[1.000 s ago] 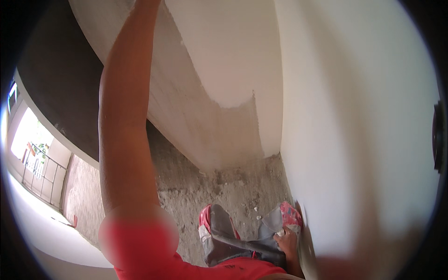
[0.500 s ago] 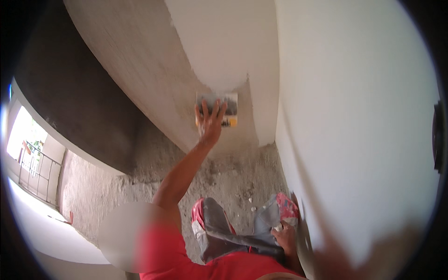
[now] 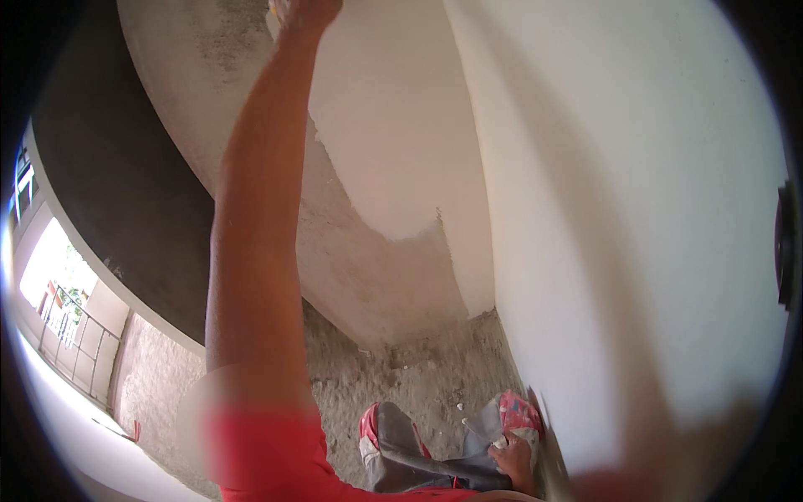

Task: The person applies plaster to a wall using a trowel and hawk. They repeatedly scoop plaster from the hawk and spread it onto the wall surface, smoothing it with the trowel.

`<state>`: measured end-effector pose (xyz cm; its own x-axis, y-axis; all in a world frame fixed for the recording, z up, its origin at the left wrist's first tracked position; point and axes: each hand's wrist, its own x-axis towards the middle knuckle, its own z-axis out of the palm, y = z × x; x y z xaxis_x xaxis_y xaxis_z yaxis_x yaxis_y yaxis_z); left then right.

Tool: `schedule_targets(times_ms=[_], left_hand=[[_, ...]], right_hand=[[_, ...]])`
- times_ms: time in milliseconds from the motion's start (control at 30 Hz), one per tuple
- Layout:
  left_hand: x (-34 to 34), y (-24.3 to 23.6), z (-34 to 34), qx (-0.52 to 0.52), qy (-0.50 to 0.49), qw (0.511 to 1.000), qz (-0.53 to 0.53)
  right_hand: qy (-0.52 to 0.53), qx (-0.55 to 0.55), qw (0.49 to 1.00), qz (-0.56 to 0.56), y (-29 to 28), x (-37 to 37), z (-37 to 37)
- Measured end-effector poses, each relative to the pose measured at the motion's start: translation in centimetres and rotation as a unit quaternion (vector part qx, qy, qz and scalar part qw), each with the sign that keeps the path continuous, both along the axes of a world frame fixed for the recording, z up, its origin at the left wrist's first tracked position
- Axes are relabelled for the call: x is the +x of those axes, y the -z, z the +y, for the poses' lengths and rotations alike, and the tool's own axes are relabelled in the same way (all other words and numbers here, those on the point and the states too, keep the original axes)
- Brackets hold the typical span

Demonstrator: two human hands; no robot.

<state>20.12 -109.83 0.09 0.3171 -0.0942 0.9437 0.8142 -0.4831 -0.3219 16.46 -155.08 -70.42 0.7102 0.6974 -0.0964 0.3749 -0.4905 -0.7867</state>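
Observation:
My left arm stretches far up across the wall, and my left hand (image 3: 306, 12) is cut off by the upper edge. A small yellowish bit of the wide putty knife (image 3: 273, 9) shows beside it; the blade and most of the fingers are out of view. Below the arm is the wall with a smooth, pale plaster coat (image 3: 393, 125), its ragged lower edge ending above a darker, damp-looking band (image 3: 376, 276). My right hand (image 3: 513, 458) rests low by my right knee, its fingers curled round something whitish that I cannot make out.
A smooth white wall (image 3: 577, 251) meets the plastered one in a corner at the right. The rough grey floor (image 3: 360, 368) holds a few pale crumbs near my legs (image 3: 410, 443). At the left are a dark curved surface (image 3: 125, 167) and a barred window (image 3: 67, 293).
My left hand has swept up the wall from the darker band to the picture's upper edge, with the putty knife. My view has tilted upward. The right hand stays by the knee.

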Motion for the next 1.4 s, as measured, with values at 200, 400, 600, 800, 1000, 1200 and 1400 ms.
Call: schedule_targets(times_ms=[200,400,600,800,1000,1200,1400], left_hand=[[0.6,-3.6,1.3,-0.061,0.000,0.998,0.027],[3.8,12.7,2.1,-0.080,-0.016,0.996,0.043],[1.3,36.3,0.9,-0.101,0.046,0.991,0.074],[-4.0,49.4,-0.9,-0.219,0.029,0.948,0.230],[-0.8,33.5,-5.6,-0.116,0.088,0.973,0.180],[3.6,9.7,-1.3,0.111,-0.024,0.994,0.002],[7.2,3.8,-2.9,-0.053,-0.038,0.997,-0.041]], right_hand=[[-0.002,0.002,1.000,-0.016,0.1,-0.5,0.2],[0.009,-0.001,1.000,-0.020,-1.4,0.3,-0.2],[-0.009,0.000,1.000,-0.001,-1.4,0.6,-0.3],[-0.029,0.019,0.999,-0.013,-1.5,0.6,-0.4],[-0.009,-0.006,1.000,0.017,-1.1,1.1,-0.9],[-0.018,0.012,0.999,-0.044,-0.2,0.2,-0.1],[-0.007,0.005,1.000,-0.006,-0.6,0.0,-0.8]])
